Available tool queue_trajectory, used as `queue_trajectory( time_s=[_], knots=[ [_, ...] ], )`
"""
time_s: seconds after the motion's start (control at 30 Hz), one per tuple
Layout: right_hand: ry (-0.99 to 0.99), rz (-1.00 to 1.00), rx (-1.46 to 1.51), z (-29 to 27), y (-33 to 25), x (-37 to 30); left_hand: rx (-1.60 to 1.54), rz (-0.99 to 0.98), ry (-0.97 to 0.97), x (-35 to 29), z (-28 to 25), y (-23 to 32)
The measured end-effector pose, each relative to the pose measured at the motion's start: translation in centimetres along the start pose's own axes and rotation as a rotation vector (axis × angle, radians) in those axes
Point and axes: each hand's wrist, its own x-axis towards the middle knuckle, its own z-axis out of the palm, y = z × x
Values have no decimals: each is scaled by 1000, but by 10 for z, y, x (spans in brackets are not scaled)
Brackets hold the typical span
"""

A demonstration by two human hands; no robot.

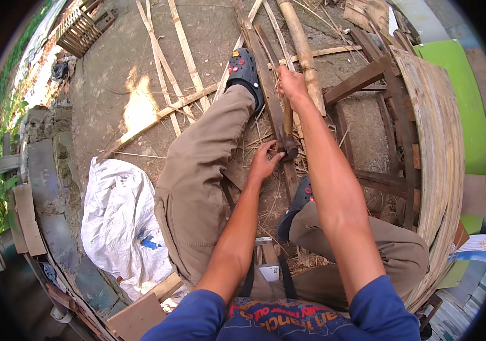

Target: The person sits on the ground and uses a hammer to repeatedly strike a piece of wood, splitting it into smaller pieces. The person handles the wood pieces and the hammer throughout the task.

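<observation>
My right hand is wrapped round the wooden handle of a hammer. The dark hammer head is down at a long brown wooden plank lying between my legs. My left hand is beside the head, thumb and forefinger brought together at the plank. Whatever those fingers pinch, if anything, is too small to make out. My foot in a dark clog rests against the far part of the plank; the other clog is near its close end.
Thin bamboo strips lie across the concrete ground, with a thick bamboo pole right of the plank. A wooden frame and a pale plywood panel stand at the right. A white sack lies left, beside a low broken wall.
</observation>
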Motion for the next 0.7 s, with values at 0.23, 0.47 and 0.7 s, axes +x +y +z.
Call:
queue_trajectory(
  time_s=[0.23,0.47,0.7],
  knots=[
    [-42,-1,72,5,-7,-2,-128,-211,72,5,1,5],
    [-31,18,98,-4,6,15,-301,-11,340,55,18,68],
    [74,-22,-39,12,11,19,-654,-218,104,133,13,76]
  ],
)
